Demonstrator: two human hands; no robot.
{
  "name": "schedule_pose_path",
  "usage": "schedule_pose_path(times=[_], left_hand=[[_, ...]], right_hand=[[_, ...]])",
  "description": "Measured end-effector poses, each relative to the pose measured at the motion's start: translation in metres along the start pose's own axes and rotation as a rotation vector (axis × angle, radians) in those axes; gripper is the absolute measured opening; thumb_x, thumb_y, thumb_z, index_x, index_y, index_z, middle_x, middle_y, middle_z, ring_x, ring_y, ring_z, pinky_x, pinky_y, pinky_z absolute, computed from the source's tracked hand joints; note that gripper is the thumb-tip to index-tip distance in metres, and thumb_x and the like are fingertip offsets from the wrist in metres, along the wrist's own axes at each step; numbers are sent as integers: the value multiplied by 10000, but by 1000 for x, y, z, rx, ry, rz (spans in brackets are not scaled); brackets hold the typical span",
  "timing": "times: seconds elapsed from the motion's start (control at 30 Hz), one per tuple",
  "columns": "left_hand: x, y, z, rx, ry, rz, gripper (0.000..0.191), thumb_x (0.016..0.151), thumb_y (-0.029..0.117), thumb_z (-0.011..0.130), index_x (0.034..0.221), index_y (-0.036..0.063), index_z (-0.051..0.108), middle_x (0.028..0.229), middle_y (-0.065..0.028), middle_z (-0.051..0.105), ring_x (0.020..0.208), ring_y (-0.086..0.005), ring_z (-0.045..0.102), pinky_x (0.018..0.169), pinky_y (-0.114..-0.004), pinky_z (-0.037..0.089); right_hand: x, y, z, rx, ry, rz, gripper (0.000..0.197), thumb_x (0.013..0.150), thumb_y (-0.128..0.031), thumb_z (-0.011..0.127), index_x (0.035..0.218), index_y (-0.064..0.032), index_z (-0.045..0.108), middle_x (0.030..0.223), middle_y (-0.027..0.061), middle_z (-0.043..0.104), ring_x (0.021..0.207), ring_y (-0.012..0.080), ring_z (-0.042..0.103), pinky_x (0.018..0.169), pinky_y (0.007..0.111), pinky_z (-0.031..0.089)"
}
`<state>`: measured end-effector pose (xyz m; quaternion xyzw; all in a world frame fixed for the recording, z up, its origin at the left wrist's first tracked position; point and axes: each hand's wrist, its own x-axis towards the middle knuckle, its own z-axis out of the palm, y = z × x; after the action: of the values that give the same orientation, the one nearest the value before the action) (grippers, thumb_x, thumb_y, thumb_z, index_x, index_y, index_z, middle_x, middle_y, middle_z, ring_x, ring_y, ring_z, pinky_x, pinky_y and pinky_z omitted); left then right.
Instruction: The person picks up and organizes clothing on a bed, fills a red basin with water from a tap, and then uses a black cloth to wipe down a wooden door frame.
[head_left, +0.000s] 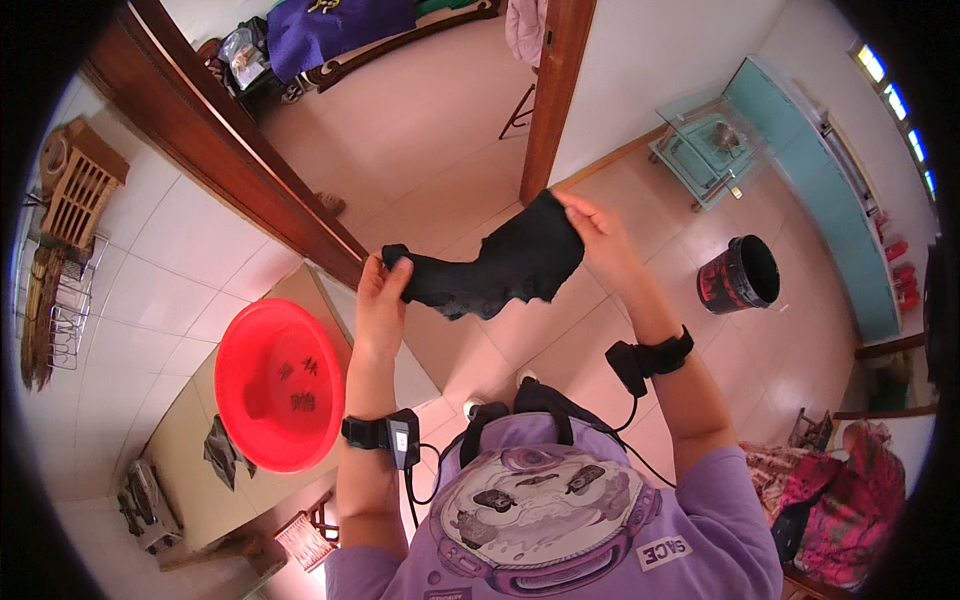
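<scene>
A piece of black cloth is stretched in the air before my chest, its lower edge uneven and wavy. My left hand pinches its bunched left end between thumb and fingers. At the cloth's raised right corner, my right hand grips with thumb and fingertips. Left of my forearm, a red plastic basin with dark printed characters inside stands on a beige countertop. Another dark, crumpled cloth lies against the basin's near side. Each of my forearms wears a black strap with a small device and a cable.
A dark bucket stands on the tiled floor to the right, near a glass-topped trolley. A brown door frame borders the doorway ahead. A wire rack hangs on the left wall. Patterned pink fabric lies at lower right.
</scene>
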<state>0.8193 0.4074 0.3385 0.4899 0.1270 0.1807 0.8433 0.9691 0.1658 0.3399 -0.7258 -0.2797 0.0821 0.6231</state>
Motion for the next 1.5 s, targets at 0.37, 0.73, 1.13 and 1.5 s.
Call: schedule_pose_path(times=[0.37,0.73,1.13,1.5], left_hand=[[-3,2,-39,712,184,123,107,798,79,601,769,-15,560,697,16,541,644,-48,478,597,-177,373],[-17,3,-54,681,168,33,125,837,35,500,953,60,538,839,-6,557,676,-56,506,595,-175,373],[-12,20,-63,757,-59,-5,294,724,-1,640,1014,-5,588,788,5,549,634,-48,465,541,-173,375],[-20,46,-37,1145,-44,299,208,736,-11,604,941,15,621,782,-56,553,697,-114,490,642,-222,403]], right_hand=[[-15,3,-14,-320,54,175,309,807,-64,524,1113,-97,543,858,79,584,661,144,476,629,258,404],[-27,22,-13,-188,153,125,193,866,-82,469,1024,-73,581,731,-15,512,662,64,445,604,206,386],[-19,2,-32,-312,123,63,172,854,-60,467,945,-31,609,735,11,570,671,82,500,604,209,396],[-24,22,-42,-110,339,259,155,850,-95,485,900,-68,630,646,2,524,643,64,498,555,250,411]])
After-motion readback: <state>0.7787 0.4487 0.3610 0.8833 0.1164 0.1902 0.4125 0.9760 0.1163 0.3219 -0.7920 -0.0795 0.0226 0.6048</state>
